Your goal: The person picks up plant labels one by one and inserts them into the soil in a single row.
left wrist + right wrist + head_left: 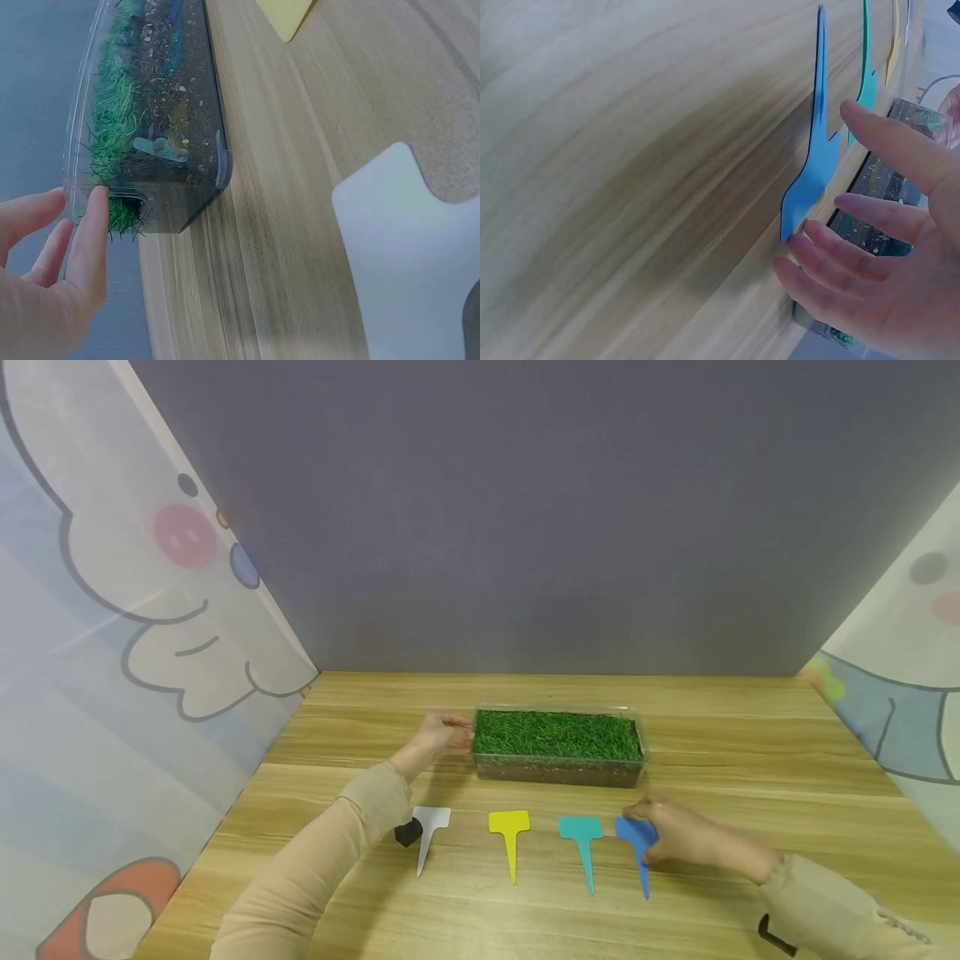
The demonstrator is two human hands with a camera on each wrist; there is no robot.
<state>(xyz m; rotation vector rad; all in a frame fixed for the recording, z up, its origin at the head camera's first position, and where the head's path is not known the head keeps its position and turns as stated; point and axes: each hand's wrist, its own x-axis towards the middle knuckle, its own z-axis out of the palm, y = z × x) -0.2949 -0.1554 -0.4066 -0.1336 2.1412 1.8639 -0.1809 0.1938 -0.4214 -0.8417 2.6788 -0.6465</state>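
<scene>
A clear plastic box [558, 770] of dark soil topped with green grass [558, 735] stands at the middle back of the table. My left hand [447, 733] is at its left end, fingers fairly straight, with fingertips right at the rim in the left wrist view. In front lie T-shaped plant labels in a row: white [431, 831], yellow [510, 839], teal [581, 843] and blue [637, 839]. At the blue one is my right hand [678, 831]. The right wrist view shows its thumb [892, 142] and fingers spread, with fingertips beside the label's wide head.
A grey panel [525, 527] rises behind the wooden table [735, 743]. Cartoon-printed sheets [90, 693] stand along the left and right sides. A black piece [408, 832] by the left sleeve overlaps the white label's edge in the head view.
</scene>
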